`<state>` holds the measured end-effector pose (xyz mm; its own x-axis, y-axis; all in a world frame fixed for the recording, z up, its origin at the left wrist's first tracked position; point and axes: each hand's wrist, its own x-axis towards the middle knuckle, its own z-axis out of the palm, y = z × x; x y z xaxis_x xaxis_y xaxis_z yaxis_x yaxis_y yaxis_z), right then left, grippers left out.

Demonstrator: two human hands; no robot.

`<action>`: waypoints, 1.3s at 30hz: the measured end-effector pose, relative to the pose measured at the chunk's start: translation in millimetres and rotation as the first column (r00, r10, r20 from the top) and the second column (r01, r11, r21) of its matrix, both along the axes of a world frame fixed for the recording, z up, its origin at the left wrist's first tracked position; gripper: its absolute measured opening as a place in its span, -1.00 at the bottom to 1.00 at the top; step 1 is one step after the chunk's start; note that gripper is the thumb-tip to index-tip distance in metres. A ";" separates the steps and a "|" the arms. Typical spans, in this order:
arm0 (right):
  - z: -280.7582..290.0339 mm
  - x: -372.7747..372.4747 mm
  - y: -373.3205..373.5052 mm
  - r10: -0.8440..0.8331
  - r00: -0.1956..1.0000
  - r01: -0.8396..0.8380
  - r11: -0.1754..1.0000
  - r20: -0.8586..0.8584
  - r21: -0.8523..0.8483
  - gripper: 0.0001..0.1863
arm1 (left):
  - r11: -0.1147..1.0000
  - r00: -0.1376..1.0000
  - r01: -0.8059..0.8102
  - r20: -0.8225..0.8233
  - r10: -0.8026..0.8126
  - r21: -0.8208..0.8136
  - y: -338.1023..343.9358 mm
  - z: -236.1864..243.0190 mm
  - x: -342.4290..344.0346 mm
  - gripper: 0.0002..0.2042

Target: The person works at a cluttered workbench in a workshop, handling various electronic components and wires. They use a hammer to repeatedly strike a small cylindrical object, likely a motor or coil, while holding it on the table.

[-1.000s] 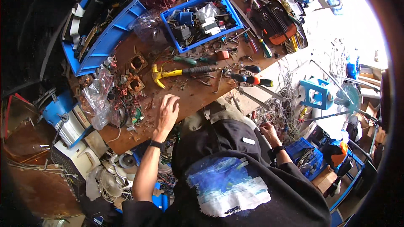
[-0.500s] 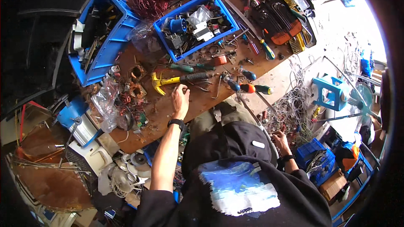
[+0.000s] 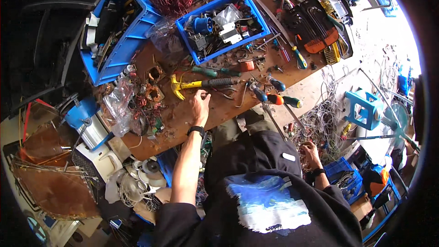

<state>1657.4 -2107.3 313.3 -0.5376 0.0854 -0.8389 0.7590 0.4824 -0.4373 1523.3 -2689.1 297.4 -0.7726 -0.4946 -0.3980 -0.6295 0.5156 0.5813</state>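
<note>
My left hand [image 3: 200,108] is over the brown workbench [image 3: 215,113], just in front of a claw hammer [image 3: 194,83] with a yellow shaft and black grip. Its fingers are curled together; a small dark bit shows at the fingertips, too small to name. Down beside my right thigh is my right hand [image 3: 311,154], fingers bent in and closed. What it holds, if anything, is hidden. Close to the hammer lie pliers [image 3: 225,93] and, at the bench edge, several screwdrivers, one with an orange handle [image 3: 275,99].
A blue crate [image 3: 215,58] of electrical parts stands at the back, another blue bin [image 3: 123,41] at the left. Copper-wound motor parts [image 3: 154,93] and a clear plastic bag [image 3: 118,105] crowd the bench's left. Tangled wires [image 3: 322,110] and a blue stool [image 3: 363,110] are at the right.
The whole view has shifted slightly, so the bench and tools appear farther right. Both hands keep nearly the same places and stay closed.
</note>
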 end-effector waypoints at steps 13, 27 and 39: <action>-19.8 2.2 26.3 -0.107 0.994 0.106 0.992 -0.008 -0.069 -0.76 | 0.984 0.985 0.094 -0.130 -0.115 -0.154 -5.5 -7.5 6.8 -0.77; -39.5 -22.3 0.4 -0.090 0.995 0.095 0.989 0.047 -0.111 -0.77 | 0.566 0.859 -0.158 -0.170 0.483 0.809 6.0 117.0 13.6 -0.76; -52.5 -69.0 -7.2 0.048 0.999 -0.047 0.981 0.003 -0.189 -0.74 | 0.606 0.806 -0.124 -0.276 0.523 0.785 17.7 179.6 54.5 -0.77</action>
<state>1588.5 -2114.5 260.8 -0.5311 -0.1007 -0.8413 0.7406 0.4273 -0.5186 1577.8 -2671.4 476.9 -0.7916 -0.4658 -0.3956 -0.2355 -0.3648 0.9008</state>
